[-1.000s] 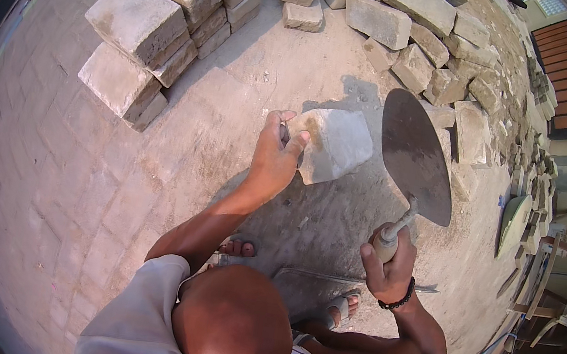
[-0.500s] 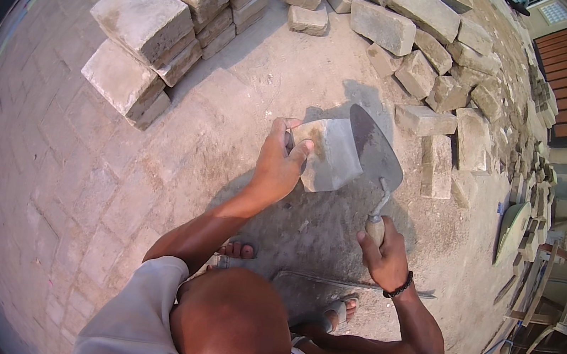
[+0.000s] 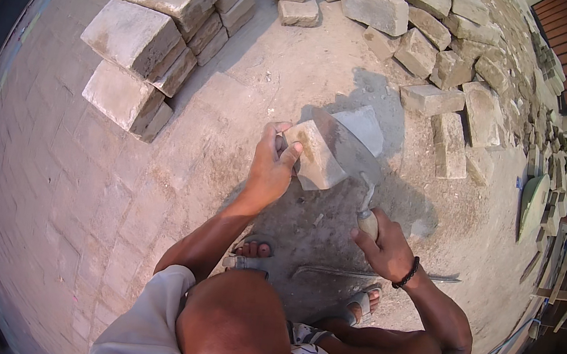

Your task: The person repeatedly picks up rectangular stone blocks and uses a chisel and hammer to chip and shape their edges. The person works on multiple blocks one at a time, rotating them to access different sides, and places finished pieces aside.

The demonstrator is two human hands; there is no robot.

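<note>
My left hand (image 3: 272, 168) is closed on a pale grey paving block (image 3: 315, 154), gripping its left end with the thumb on top. The block is held tilted above the shaded ground. My right hand (image 3: 389, 248) is wrapped round the wooden handle of a trowel (image 3: 351, 151). Its grey metal blade lies close along the block's right side; whether the two touch, I cannot tell. The block hides part of the blade.
A stack of paving blocks (image 3: 130, 35) stands at the far left. Loose blocks (image 3: 373, 10) lie heaped at the far middle and right. A thin metal bar (image 3: 335, 271) lies near my sandalled feet. Wooden pieces (image 3: 562, 264) stand at the right edge.
The trowel blade has moved left, in against the block's right side. The block has turned, showing its edge at a steeper tilt. Both hands keep their holds, and the view has shifted slightly.
</note>
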